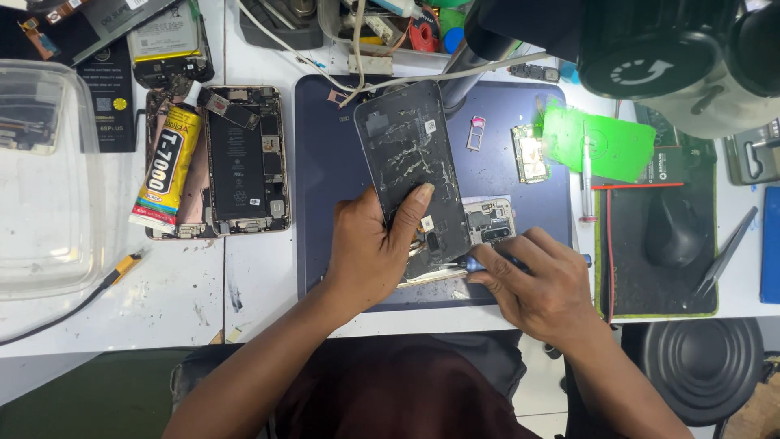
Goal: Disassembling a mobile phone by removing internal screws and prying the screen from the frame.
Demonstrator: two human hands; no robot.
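Observation:
My left hand grips a dark phone screen panel, lifted open and tilted up from the phone body that lies on the dark blue mat. The thumb presses on the panel's glue-smeared back side. My right hand holds a small blue-handled screwdriver, its tip pointing left under the lower edge of the panel. The phone body's inner parts show only to the right of the panel; the rest is hidden beneath it and my hands.
An opened phone with a yellow glue tube lies at the left, beside a clear plastic box. A small circuit board, SIM tray, green mat, screwdriver, mouse and tweezers lie right. A microscope overhangs.

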